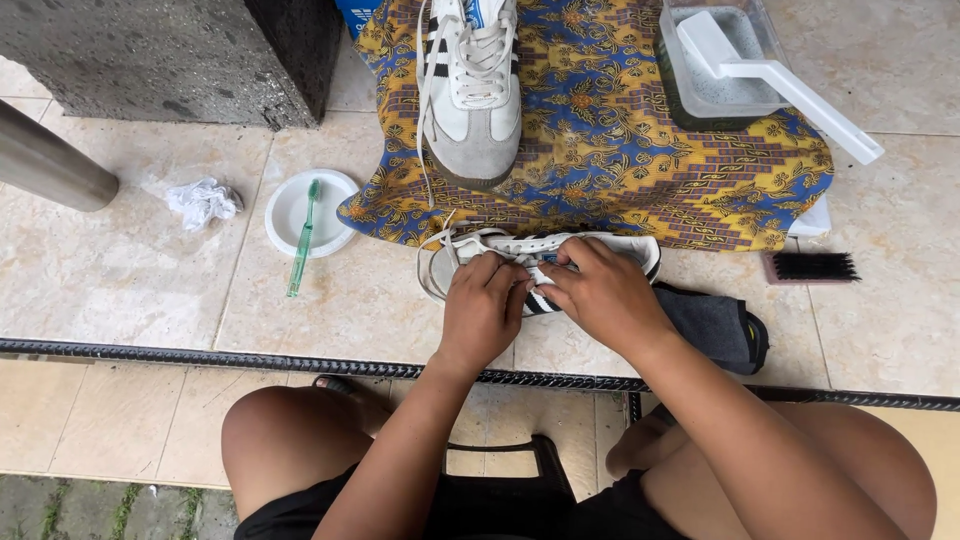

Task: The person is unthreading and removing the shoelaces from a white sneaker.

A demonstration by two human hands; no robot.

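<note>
**Both hands on a white sneaker at the edge of the tiled floor**

The person sits with bare knees up, and both hands meet on a white sneaker (540,262) with dark stripes that lies on the pale tiled floor (130,280), just in front of a dark metal strip (200,358) running across the view. The left hand (483,310) has its grip closed on the near side of the shoe, fingers curled over the upper. The right hand (600,295) presses against the same spot from the other side, its grip pinched shut on the shoe's upper near the laces; what exactly the fingertips pinch is hidden by the hands. A loose white lace (435,270) loops out from the shoe's left end.

Just beside the right wrist lies a dark grey cloth (715,325), touching the sneaker's right end. Beyond the shoe, a yellow and blue patterned fabric (620,160) is spread out, carrying a second sneaker (472,90) with a grey toe and a clear tub (672,60) with a white scoop (780,85) resting in it. To the left sit a white round dish (285,212) with a green toothbrush (303,238) laid across it and a crumpled white wad (203,200). A dark bristle brush (812,267) lies to the right, well apart from the hands.
</note>
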